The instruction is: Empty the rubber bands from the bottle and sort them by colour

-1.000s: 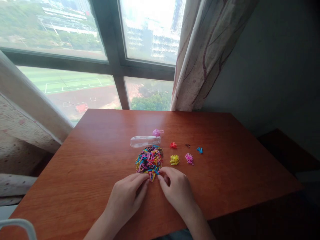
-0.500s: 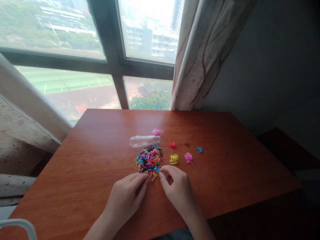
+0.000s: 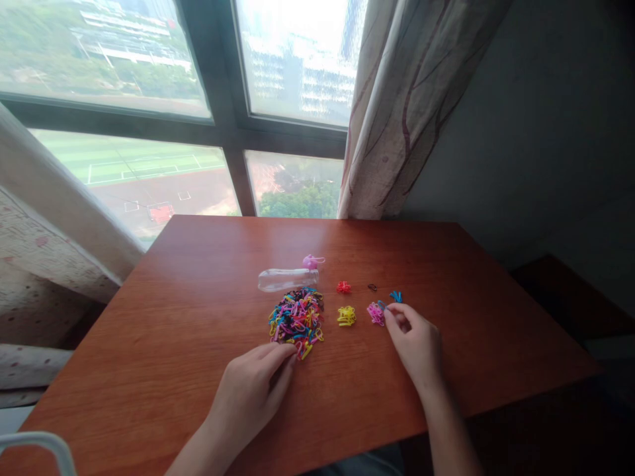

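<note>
A heap of mixed coloured rubber bands [image 3: 296, 315] lies in the middle of the wooden table [image 3: 198, 277]. To its right sit small sorted groups: red bands [image 3: 343, 287], yellow bands [image 3: 346, 316], pink bands [image 3: 375, 313], blue bands [image 3: 395, 296] and a single dark band [image 3: 372, 287]. My left hand [image 3: 251, 390] rests on the table with its fingertips touching the near edge of the heap, fingers loosely curled. My right hand [image 3: 413, 340] is out by the blue group, thumb and forefinger pinched on a small band, which looks blue.
A clear plastic bottle [image 3: 286, 279] lies on its side behind the heap, its pink cap [image 3: 311, 262] beside it. A window and curtains [image 3: 397, 106] stand behind the table. A white curved object [image 3: 40, 446] shows at the bottom left.
My right hand left the near edge of the heap and moved right and away to the sorted groups, pinching a small band. My left hand stayed put.
</note>
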Demonstrator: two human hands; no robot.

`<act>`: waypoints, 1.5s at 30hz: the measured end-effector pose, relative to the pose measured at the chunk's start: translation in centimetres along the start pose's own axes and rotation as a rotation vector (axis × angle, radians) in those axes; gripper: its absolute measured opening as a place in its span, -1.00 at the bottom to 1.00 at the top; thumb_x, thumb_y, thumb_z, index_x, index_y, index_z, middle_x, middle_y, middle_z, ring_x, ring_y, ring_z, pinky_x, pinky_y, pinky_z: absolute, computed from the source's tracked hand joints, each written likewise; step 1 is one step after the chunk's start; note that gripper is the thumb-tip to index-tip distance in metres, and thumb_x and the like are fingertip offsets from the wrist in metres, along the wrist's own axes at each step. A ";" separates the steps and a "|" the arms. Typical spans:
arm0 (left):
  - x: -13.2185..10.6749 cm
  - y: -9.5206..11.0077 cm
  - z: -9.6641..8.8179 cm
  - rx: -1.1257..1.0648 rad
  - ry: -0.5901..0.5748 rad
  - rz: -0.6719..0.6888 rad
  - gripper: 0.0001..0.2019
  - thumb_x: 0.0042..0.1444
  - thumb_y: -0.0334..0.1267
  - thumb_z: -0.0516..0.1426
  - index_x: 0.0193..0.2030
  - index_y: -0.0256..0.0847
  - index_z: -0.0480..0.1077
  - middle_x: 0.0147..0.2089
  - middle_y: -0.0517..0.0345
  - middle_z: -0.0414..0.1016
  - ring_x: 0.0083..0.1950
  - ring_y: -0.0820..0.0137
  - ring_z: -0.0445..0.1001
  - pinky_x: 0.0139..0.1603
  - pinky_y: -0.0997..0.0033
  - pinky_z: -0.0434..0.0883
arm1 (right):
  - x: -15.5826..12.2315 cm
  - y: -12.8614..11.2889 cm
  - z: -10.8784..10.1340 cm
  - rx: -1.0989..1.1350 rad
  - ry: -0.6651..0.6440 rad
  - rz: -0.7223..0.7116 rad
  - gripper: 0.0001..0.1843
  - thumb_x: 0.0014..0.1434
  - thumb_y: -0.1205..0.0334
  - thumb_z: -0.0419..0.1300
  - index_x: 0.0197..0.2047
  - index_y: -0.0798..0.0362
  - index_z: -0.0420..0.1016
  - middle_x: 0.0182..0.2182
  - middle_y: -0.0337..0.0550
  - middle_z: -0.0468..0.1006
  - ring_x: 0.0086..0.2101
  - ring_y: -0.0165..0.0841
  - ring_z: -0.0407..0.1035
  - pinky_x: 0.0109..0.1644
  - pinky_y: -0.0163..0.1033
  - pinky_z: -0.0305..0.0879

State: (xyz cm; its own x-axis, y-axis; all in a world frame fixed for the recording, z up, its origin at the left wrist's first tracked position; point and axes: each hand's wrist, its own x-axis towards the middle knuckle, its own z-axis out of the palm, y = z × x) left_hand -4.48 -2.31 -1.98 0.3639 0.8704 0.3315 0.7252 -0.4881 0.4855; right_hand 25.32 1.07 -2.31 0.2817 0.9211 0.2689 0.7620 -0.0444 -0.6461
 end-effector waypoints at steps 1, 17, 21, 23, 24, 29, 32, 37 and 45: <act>0.0 0.0 0.0 -0.002 0.001 0.001 -0.83 0.27 -0.28 0.03 -0.15 -0.11 0.46 -0.23 0.18 0.63 -0.28 0.35 0.61 -0.29 0.43 0.48 | 0.6 0.9 -0.4 -0.042 0.025 0.014 -0.71 0.18 0.02 0.15 -0.30 0.04 0.56 -0.53 -0.20 0.53 -0.51 -0.34 0.39 -0.38 -0.30 0.23; 0.1 0.2 -0.1 -0.004 0.006 0.010 -0.83 0.27 -0.27 0.04 -0.17 -0.10 0.47 -0.24 0.20 0.63 -0.28 0.36 0.61 -0.30 0.44 0.48 | 2.1 3.1 -1.3 -0.203 0.069 0.106 -0.71 0.18 0.03 0.10 -0.30 0.01 0.57 -0.45 -0.12 0.60 -0.41 -0.24 0.47 -0.34 -0.25 0.20; 0.2 0.2 -0.1 0.000 0.003 0.003 -0.82 0.27 -0.27 0.04 -0.16 -0.11 0.47 -0.24 0.19 0.63 -0.28 0.36 0.61 -0.30 0.44 0.49 | 0.3 1.2 -0.4 -0.111 0.046 0.054 -0.72 0.20 0.04 0.11 -0.31 0.02 0.57 -0.45 -0.14 0.60 -0.43 -0.26 0.47 -0.33 -0.26 0.24; 0.1 0.1 -0.1 0.009 0.005 -0.002 -0.82 0.27 -0.26 0.04 -0.16 -0.11 0.47 -0.23 0.17 0.64 -0.28 0.35 0.62 -0.30 0.44 0.49 | -0.9 -0.1 0.3 -0.036 0.010 0.002 -0.73 0.22 0.07 0.10 -0.30 0.02 0.56 -0.44 -0.15 0.61 -0.44 -0.29 0.47 -0.32 -0.28 0.27; 0.1 0.0 -0.1 0.011 0.005 -0.004 -0.82 0.26 -0.26 0.04 -0.15 -0.11 0.47 -0.22 0.17 0.64 -0.27 0.35 0.62 -0.30 0.44 0.49 | -1.5 -0.9 0.7 0.001 -0.005 -0.022 -0.74 0.23 0.09 0.10 -0.29 0.02 0.56 -0.42 -0.15 0.62 -0.44 -0.30 0.47 -0.32 -0.29 0.28; 0.0 0.0 0.0 0.005 -0.007 -0.036 -0.84 0.25 -0.24 0.06 -0.17 -0.11 0.47 -0.23 0.16 0.63 -0.29 0.36 0.61 -0.30 0.46 0.48 | -4.2 -4.8 2.9 0.141 -0.154 -0.123 -0.77 0.28 0.20 0.06 -0.29 0.02 0.54 -0.42 -0.18 0.59 -0.45 -0.36 0.44 -0.35 -0.34 0.26; 0.0 0.0 0.0 0.021 -0.021 -0.053 -0.85 0.24 -0.23 0.07 -0.19 -0.10 0.47 -0.26 0.17 0.63 -0.31 0.37 0.60 -0.32 0.48 0.47 | -5.4 -6.3 4.0 0.149 -0.237 -0.177 -0.80 0.27 0.29 0.06 -0.29 0.02 0.52 -0.40 -0.19 0.58 -0.41 -0.35 0.45 -0.33 -0.34 0.23; 0.0 0.0 0.3 0.084 -0.015 -0.039 -0.85 0.25 -0.23 0.06 -0.16 -0.09 0.47 -0.25 0.19 0.64 -0.30 0.34 0.61 -0.34 0.45 0.47 | -6.1 -6.8 4.5 0.072 -0.264 -0.238 -0.82 0.25 0.35 0.08 -0.30 0.01 0.50 -0.42 -0.20 0.57 -0.39 -0.32 0.42 -0.28 -0.29 0.17; 0.1 -0.3 0.4 0.140 -0.043 -0.021 -0.82 0.27 -0.24 0.02 -0.19 -0.08 0.47 -0.25 0.19 0.63 -0.29 0.32 0.61 -0.34 0.41 0.47 | -6.1 -6.8 4.2 0.064 -0.276 -0.256 -0.82 0.25 0.36 0.08 -0.30 0.00 0.49 -0.43 -0.22 0.54 -0.38 -0.33 0.41 -0.26 -0.28 0.15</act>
State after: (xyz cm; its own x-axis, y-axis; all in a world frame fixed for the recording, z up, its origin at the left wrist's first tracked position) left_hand -4.47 -2.05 -2.46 0.3703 0.8839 0.2858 0.8062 -0.4586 0.3738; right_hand 15.97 -2.63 -2.62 -0.0875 0.9690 0.2311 0.7468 0.2173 -0.6285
